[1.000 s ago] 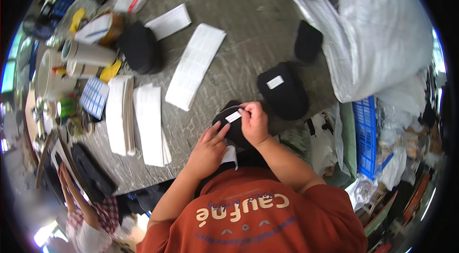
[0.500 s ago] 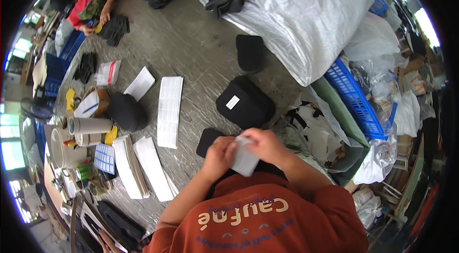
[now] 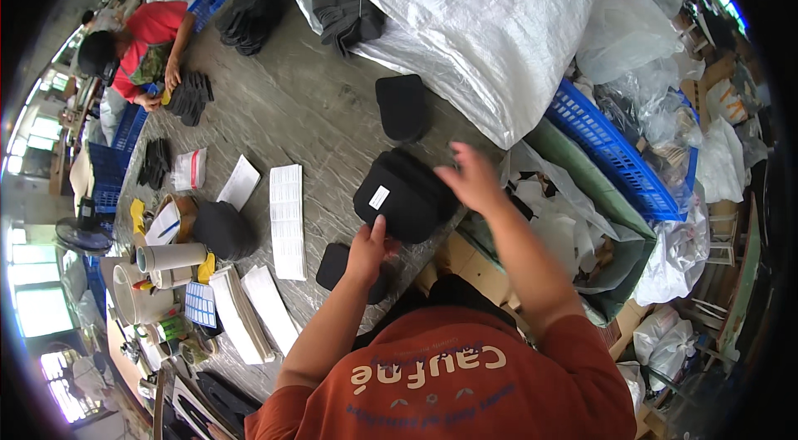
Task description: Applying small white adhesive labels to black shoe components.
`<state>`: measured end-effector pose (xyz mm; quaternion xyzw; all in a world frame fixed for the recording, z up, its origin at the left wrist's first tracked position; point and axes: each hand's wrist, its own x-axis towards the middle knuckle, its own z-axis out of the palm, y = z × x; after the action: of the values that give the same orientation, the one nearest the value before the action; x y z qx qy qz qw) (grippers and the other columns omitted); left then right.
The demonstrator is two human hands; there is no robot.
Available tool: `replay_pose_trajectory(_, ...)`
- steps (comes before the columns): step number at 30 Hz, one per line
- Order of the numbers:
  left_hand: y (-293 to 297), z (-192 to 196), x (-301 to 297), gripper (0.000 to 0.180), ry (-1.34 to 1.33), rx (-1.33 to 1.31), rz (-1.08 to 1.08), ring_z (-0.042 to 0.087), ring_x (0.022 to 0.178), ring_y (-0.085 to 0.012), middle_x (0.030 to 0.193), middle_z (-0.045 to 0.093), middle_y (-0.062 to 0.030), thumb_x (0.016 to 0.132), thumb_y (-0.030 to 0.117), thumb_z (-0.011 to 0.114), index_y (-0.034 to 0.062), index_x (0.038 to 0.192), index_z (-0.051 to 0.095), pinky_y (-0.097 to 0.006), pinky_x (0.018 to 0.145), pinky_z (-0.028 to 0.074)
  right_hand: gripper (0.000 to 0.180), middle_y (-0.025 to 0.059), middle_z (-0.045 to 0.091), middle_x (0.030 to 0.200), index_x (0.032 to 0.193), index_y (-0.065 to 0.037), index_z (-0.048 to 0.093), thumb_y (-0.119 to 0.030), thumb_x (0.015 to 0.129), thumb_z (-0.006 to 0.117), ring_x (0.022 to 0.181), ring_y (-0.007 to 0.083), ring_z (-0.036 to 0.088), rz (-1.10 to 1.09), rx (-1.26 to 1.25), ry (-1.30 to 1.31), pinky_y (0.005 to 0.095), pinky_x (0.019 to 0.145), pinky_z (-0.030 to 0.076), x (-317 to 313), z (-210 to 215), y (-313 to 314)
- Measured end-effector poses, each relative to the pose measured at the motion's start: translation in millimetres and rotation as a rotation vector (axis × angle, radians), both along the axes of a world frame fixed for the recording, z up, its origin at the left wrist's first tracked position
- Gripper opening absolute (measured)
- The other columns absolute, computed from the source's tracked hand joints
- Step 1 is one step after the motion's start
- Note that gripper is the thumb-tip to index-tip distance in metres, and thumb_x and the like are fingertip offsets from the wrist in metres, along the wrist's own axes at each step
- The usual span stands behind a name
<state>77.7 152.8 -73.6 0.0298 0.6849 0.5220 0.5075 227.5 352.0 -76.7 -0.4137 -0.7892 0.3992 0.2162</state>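
Your left hand [image 3: 366, 250] now presses its thumb on the near edge of the stack of black pieces [image 3: 405, 195] on the desk [image 3: 320, 120], grip loosely curled, pinching nothing. Your right hand [image 3: 474, 180] has let go of the white label and hovers over the stack's far side, fingers spread. The label [image 3: 379, 196] now sits stuck on the top piece.

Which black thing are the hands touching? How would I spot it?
Find the big white sack on the grey table. Just below its edge, at the table's near side, sits a stack of black cloth pieces between the left hand and right hand. Only it shows a small white sticker on top.
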Motion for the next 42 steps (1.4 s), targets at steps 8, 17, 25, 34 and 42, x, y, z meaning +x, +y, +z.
replay_pose_trajectory(8,0,-12,-11,0.084,0.370,0.243,0.059,0.056,0.115,-0.0269,0.123,0.056,-0.0240,0.087,0.030,0.071,-0.0024,0.145,0.020,-0.038,0.098,0.044,0.090,0.0186,0.054,0.127,0.138,0.001,0.037,-0.021,0.065,0.085,0.118,0.0304,0.054,0.159,-0.570,0.426,0.0407,0.101,0.043,-57,-6,-68)
replay_pose_trajectory(17,-9,55,-20,0.102,1.345,0.054,-0.820,0.050,0.116,-0.0376,0.125,0.052,-0.0185,0.059,0.013,0.083,0.0011,0.145,0.028,-0.046,0.104,0.037,0.120,0.0167,0.028,0.151,0.151,-0.009,0.019,-0.016,0.055,0.091,0.141,0.0308,0.028,0.383,-0.208,0.522,0.0401,0.115,0.025,-13,-27,-52)
replay_pose_trajectory(25,-12,41,-2,0.100,1.408,-0.007,-0.889,0.038,0.129,-0.0394,0.142,0.036,-0.0198,0.064,0.017,0.079,-0.0008,0.146,0.023,-0.054,0.110,0.028,0.121,0.0192,0.032,0.147,0.150,-0.009,0.020,-0.014,0.052,0.091,0.138,0.0347,0.030,0.577,-0.178,0.343,0.0413,0.114,0.028,-22,-32,-81)
replay_pose_trajectory(34,-1,54,-39,0.090,1.088,0.100,-0.562,0.048,0.124,-0.0361,0.133,0.048,-0.0220,0.074,0.006,0.071,0.0011,0.148,0.021,-0.042,0.106,0.036,0.111,0.0154,0.046,0.130,0.150,-0.008,0.019,-0.009,0.062,0.086,0.123,0.0298,0.046,0.382,-0.195,0.484,0.0388,0.105,0.037,-52,-13,-74)
replay_pose_trajectory(42,-17,19,-66,0.072,0.625,0.116,-0.057,0.049,0.124,-0.0309,0.135,0.049,-0.0231,0.087,0.018,0.069,-0.0068,0.142,0.029,-0.037,0.105,0.038,0.088,0.0173,0.056,0.126,0.146,0.000,0.024,-0.010,0.076,0.078,0.115,0.0255,0.056,0.347,-0.753,0.384,0.0367,0.099,0.044,-126,17,-40)
